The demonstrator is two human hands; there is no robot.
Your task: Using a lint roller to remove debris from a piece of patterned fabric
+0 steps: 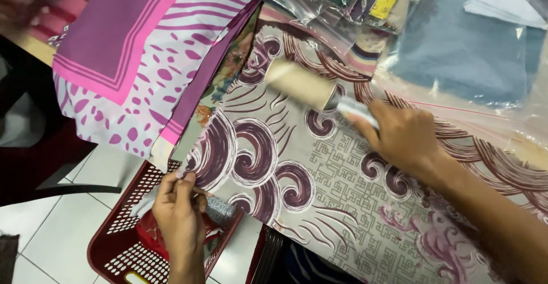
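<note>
Head view: right hand wraps the pale handle of a lint roller, fingers closed round it. Roller drum is a beige cylinder, lying tilted, up and left of the hand, resting on the patterned cloth. Motion blur on the handle end.

Cloth: grey-beige ground, dark plum swirls and wave bands, fine maze-like line pattern in the middle, pink floral area under the right forearm. Spread flat on the table, runs under both hands.

Left hand pinches the near-left edge of that cloth, thumb and fingertips together on the hem. Directly below the hand, a red perforated plastic basket on the white tiled floor; contents partly hidden by the hand.

Above the left hand: folded purple and pink printed fabrics, stacked, overlapping the swirl cloth's left edge. Beyond the right hand: bagged fabrics in clear plastic, the blue one the largest.
</note>
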